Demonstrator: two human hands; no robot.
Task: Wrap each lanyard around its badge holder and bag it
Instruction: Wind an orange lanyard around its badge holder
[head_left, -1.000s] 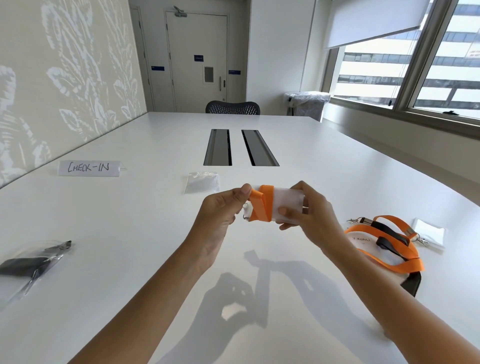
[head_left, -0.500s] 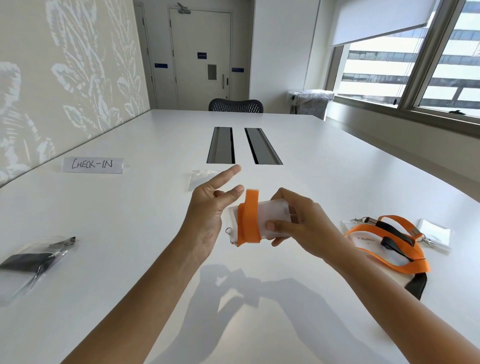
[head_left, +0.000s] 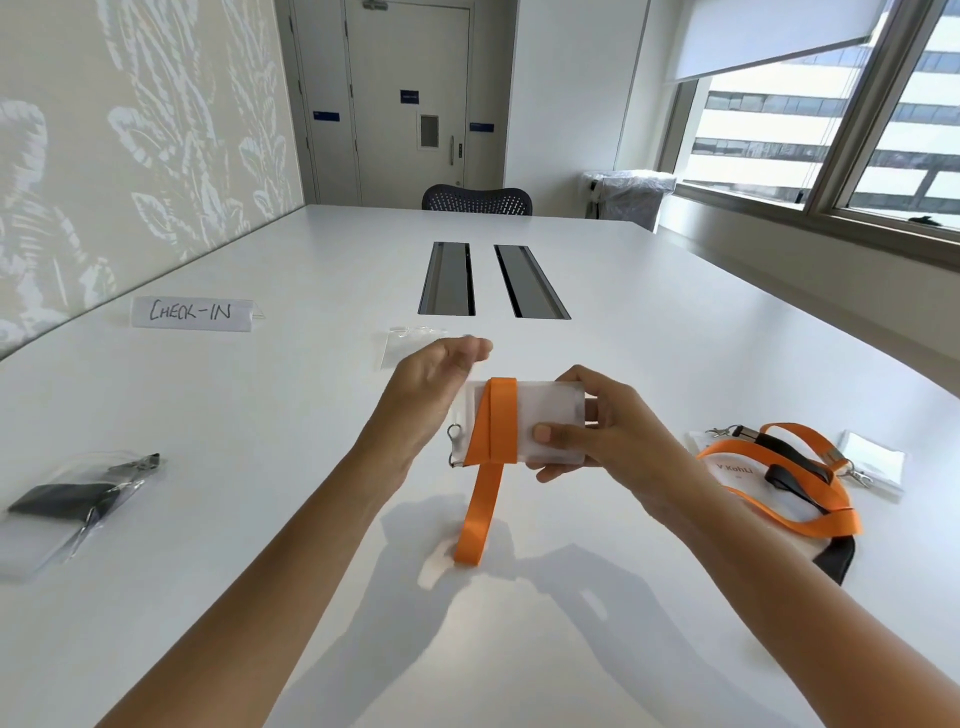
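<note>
in the centre of the frame the right hand (head_left: 608, 441) is gripping the badge holder (head_left: 550, 421) above the worktop (head_left: 260, 415), the orange lanyard (head_left: 496, 426) looping its left part, tail hanging down. the blurred left hand (head_left: 431, 384) is hovering just left, fingers seemingly loose, holding nothing. a clear bag (head_left: 402, 345) is lying beyond it.

My lanyard (head_left: 501, 422) is matt orange woven cloth; the holder (head_left: 551, 415) is frosted plastic with shiny metal rings (head_left: 450, 431). The table (head_left: 249, 447) is smooth, faintly glossy white; the bag (head_left: 410, 345), clear shiny plastic.
</note>
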